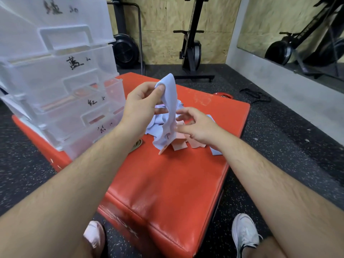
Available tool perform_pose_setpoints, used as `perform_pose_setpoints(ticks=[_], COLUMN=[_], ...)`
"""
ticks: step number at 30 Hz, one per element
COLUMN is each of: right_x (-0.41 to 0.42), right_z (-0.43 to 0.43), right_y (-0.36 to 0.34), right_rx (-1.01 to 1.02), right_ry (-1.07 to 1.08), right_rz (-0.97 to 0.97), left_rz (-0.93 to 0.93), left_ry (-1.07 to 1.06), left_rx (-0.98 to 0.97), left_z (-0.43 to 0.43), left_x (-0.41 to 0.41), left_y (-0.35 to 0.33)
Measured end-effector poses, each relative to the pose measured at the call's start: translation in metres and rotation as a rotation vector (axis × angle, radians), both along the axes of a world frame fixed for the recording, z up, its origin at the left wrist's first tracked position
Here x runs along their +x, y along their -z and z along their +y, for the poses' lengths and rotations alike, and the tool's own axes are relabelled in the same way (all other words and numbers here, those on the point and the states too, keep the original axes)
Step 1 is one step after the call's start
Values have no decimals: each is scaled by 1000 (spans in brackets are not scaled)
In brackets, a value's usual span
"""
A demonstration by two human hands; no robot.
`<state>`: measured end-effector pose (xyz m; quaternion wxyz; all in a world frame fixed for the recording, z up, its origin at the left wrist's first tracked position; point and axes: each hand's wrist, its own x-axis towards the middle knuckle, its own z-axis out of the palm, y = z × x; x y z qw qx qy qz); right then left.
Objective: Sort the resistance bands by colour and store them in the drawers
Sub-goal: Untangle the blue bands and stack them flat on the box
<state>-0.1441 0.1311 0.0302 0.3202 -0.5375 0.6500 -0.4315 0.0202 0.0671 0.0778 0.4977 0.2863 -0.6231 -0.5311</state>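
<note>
Blue band (pixel 170 99) hangs mid-frame, top pinched btwn your L hand (pixel 141 108) thumb & fingers; R hand (pixel 197 127) fingers loose, apart, tips touching it, above pile (pixel 179 145) on pad (pixel 167 183); drawers (pixel 65 86) upper left.

Two hands meet at the centre of the frame: the left hand (pixel 141 107) and the right hand (pixel 195 125). One light blue band (pixel 170 101) is raised there. The heap of blue and pink bands (pixel 179 145) below it is too tangled to count. One tan band (pixel 137 144) lies beside it. Four labelled translucent drawers (pixel 61 71) stack at the upper left. One red padded block (pixel 167 183) and two shoes (pixel 245 233) fill the lower frame.
</note>
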Motion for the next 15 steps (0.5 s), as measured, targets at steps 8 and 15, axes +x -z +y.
perform_pose_setpoints(ticks=[8, 15], right_x=[5, 5], right_z=[0, 0], right_y=[-2, -20], right_rx=[-52, -101], right_ry=[197, 168], right_rz=[54, -180], left_rz=[-43, -655], left_ry=[-87, -163], left_rx=[72, -337], left_z=[-12, -14], left_x=[4, 8], left_y=[6, 30])
